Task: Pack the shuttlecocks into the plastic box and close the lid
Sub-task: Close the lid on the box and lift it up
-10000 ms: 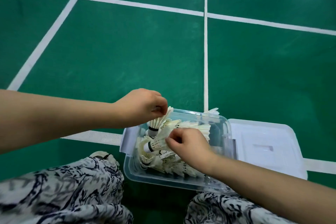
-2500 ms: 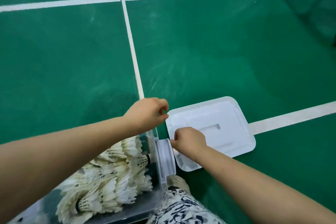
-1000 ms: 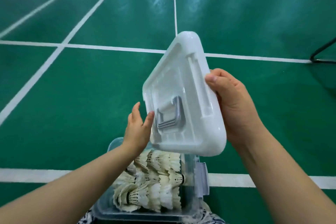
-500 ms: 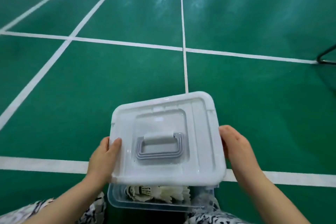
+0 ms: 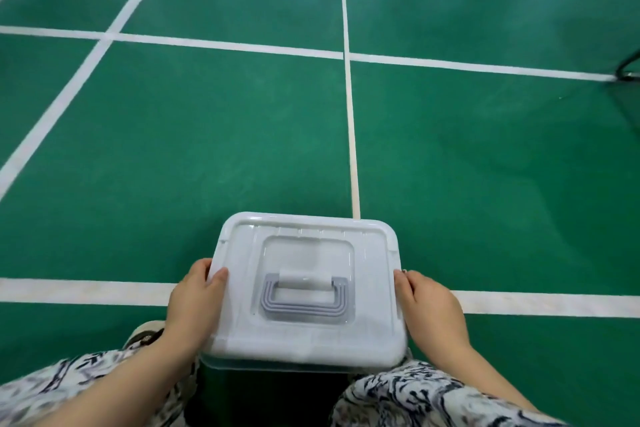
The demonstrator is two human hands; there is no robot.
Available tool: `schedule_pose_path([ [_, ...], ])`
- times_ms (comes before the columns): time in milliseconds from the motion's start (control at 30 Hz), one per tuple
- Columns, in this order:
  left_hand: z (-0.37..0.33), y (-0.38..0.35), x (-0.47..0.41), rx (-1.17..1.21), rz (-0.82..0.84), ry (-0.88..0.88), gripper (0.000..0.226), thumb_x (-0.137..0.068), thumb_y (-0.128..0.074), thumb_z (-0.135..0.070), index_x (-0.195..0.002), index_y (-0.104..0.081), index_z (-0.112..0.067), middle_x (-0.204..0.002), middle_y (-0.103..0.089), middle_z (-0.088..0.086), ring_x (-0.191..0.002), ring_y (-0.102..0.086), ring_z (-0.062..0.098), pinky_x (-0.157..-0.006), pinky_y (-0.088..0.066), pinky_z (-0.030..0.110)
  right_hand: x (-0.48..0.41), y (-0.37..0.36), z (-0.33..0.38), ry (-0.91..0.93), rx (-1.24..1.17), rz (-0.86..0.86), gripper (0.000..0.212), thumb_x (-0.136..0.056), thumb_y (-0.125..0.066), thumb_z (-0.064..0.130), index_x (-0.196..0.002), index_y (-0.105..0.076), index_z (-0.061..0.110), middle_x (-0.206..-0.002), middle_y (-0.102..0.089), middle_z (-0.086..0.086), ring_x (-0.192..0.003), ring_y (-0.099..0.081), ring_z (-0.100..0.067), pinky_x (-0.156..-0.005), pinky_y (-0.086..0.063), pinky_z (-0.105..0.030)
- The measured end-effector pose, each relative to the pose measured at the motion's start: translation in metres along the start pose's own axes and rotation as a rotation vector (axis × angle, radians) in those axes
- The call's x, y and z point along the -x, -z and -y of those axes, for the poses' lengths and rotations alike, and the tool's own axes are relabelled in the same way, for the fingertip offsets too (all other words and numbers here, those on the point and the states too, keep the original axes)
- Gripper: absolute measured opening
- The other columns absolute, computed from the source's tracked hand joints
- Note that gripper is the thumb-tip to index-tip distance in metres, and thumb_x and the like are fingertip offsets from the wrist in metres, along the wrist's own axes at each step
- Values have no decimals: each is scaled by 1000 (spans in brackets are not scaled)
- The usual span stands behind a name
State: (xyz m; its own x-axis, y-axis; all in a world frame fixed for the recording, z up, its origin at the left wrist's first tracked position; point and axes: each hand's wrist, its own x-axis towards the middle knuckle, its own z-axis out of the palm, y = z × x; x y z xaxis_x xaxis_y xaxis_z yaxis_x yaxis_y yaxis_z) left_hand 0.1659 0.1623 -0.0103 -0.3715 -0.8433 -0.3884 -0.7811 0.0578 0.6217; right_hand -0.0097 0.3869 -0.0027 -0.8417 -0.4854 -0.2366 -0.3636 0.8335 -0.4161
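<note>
Our fingers (image 5: pixel 217 280) hold the lid (image 5: pixel 304 334) from both sides. On our left hand (image 5: pixel 194 303) the thumb lies over the lid's left edge while the other fingers curl down the side, out of view. Our right hand (image 5: pixel 433 310) presses its thumb against the right edge, and its other fingers likewise drop down the side where we cannot see them. The lid is white and rounded at the corners, and it lies flat on top of the box (image 5: pixel 277 367), of which we see only a clear strip of rim just under the lid's near edge. We cannot tell whether the lid is snapped fully home. A grey handle (image 5: pixel 304 303) lies folded flat in the sunken panel at the middle of the lid. The box sits low and central in our view, between our knees, which are in black-and-white patterned trousers (image 5: pixel 69 386). The tip of a shoe (image 5: pixel 145 334) shows just left of our left wrist. Around all this spreads the green floor (image 5: pixel 207 149), marked with white lines (image 5: pixel 86 291): one passes behind the box from left to right, and another runs straight away from the lid's far edge. At the far right edge stands part of a dark frame (image 5: pixel 627 66).
</note>
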Motion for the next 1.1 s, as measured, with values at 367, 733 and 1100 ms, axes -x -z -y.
schedule_pose_path([
  [367,2,-1,0,47,-24,-2,32,-93,-44,-19,-123,-51,-9,-119,-60,14,-96,-51,27,-79,-39,36,-6,-13,-2,-2,68,-1,38,-100,-26,36,-75,-49,18,-73,-54,-3,-67,-48,-24,-59,-34,-32],
  [733,-28,0,-50,89,-40,-22,30,-92,-44,-20,-118,-54,-10,-111,-62,11,-91,-53,27,-78,-41,36,-74,-4,21,11,90,24,41,-100,-26,31,-80,-52,7,-76,-54,-8,-71,-47,-28,-61,-31,-33],
  [1100,-46,3,-88,66,-33,-25,34,-93,-42,-25,-123,-46,-11,-118,-59,12,-93,-52,28,-79,-42,36,-110,-1,41,-18,-23,72,27,-98,-29,20,-81,-46,8,-77,-52,-8,-74,-49,-29,-60,-31,-33],
])
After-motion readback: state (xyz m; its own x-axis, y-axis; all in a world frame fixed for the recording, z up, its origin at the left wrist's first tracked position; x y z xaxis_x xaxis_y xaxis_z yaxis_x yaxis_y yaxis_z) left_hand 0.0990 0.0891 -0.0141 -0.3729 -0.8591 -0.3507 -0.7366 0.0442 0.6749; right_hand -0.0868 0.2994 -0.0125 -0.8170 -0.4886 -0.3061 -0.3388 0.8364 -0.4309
